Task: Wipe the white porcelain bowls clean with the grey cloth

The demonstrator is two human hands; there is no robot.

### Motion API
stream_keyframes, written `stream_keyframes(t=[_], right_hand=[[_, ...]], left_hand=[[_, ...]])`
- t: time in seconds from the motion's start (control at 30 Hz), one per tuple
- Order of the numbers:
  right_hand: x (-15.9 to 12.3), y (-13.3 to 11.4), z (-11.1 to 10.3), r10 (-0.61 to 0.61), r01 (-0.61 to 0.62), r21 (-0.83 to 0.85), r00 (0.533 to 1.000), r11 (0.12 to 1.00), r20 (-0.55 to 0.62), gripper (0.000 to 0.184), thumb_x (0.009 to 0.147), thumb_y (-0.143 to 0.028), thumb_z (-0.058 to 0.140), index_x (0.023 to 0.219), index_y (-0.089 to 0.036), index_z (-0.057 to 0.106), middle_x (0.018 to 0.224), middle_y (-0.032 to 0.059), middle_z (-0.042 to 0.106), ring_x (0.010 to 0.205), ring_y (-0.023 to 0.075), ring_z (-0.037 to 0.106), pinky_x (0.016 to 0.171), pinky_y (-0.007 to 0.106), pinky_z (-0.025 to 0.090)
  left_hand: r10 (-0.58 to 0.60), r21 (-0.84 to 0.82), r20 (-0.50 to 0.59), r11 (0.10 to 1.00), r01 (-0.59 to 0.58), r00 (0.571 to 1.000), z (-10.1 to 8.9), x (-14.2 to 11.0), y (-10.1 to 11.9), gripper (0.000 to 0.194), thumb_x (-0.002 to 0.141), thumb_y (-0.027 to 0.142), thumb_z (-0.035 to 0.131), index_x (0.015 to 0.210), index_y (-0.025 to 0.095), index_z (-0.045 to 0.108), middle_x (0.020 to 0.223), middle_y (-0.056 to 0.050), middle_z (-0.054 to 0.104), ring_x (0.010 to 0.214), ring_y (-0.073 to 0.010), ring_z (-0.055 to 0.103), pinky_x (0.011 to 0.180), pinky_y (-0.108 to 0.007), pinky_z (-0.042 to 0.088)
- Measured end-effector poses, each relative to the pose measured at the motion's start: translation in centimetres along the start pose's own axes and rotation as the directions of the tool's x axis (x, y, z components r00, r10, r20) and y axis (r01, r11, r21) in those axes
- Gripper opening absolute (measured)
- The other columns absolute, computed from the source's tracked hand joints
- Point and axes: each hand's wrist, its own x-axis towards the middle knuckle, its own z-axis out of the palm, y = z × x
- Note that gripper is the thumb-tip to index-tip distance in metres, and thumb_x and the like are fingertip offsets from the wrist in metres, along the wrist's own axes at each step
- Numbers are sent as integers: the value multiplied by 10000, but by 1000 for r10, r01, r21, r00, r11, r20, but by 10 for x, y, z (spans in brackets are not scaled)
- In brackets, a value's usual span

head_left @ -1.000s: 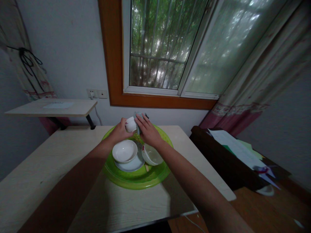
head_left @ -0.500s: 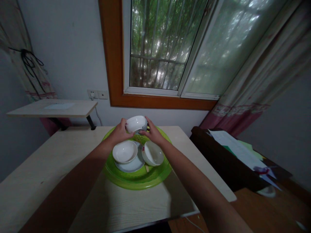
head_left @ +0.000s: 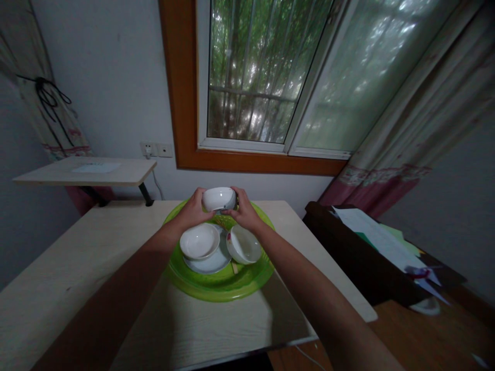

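Both my hands hold one white bowl (head_left: 218, 198) above the far side of a round green tray (head_left: 220, 286). My left hand (head_left: 194, 210) grips its left side, fingers curled round the rim. My right hand (head_left: 244, 211) grips its right side, and a bit of grey cloth seems pressed under the bowl there. Below them in the tray a white bowl (head_left: 199, 241) rests on a white plate (head_left: 211, 263), with another white bowl (head_left: 244, 246) tilted beside it on the right.
The tray stands on a pale wooden table (head_left: 77, 273) under a window. A small side table (head_left: 87, 171) is at the back left. A dark low cabinet with papers (head_left: 379, 242) stands to the right, beside a curtain.
The bowl has turned from being tipped on its side with the cloth against it to sitting level between both hands. My right hand slid from over the bowl to its right side.
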Motion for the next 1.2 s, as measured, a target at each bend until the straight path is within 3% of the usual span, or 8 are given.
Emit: stream_keyframes(t=[0.27,0.5,0.63,0.8,1.0,1.2], right_hand=[[2,-4,-6,-98,103,-118,994,988,48,836,815,-238,718,1534,-189,294,1457,178,454,1367,318,435,1179,532,351],[2,-18,-8,-164,176,-125,981,976,101,962,821,-123,603,1610,-194,58,1662,150,211,1528,271,265,1248,504,276],[4,-25,-6,-264,301,-190,944,935,196,834,855,-51,503,1601,-236,182,1683,90,174,1566,242,139,1255,540,240],[5,-31,-5,-292,354,-223,918,908,270,744,903,-71,460,1586,-282,256,1665,39,251,1566,229,134,1244,559,251],[3,-20,-6,-175,205,-190,971,960,164,866,899,-115,505,1620,-232,39,1697,92,73,1568,251,122,1261,542,220],[-3,-5,-1,-10,31,-105,981,994,193,1078,873,-334,682,1604,-154,-90,1663,214,161,1527,342,256,1214,573,296]], left_hand=[[63,16,47,998,-64,997,2,1,2,573,691,360,753,1166,218,466,1116,-78,597,1053,-270,610,920,-401,497],[-3,-4,-11,1000,3,1000,2,2,4,603,689,341,763,1193,216,456,1125,-92,626,1022,-273,638,867,-395,516],[-17,-14,-9,1000,17,1000,1,2,5,568,697,333,751,1161,204,450,1083,-89,633,973,-260,646,828,-386,520],[-43,-39,-18,998,42,999,0,2,6,574,674,282,754,1149,195,444,1082,-95,634,958,-251,650,817,-377,522],[-57,0,-75,998,58,996,1,3,3,604,691,393,770,1152,199,431,1078,-100,626,975,-266,641,809,-380,512],[-82,-3,-95,997,82,992,2,2,-2,633,713,439,763,1182,190,418,1059,-105,629,904,-240,640,737,-346,503]])
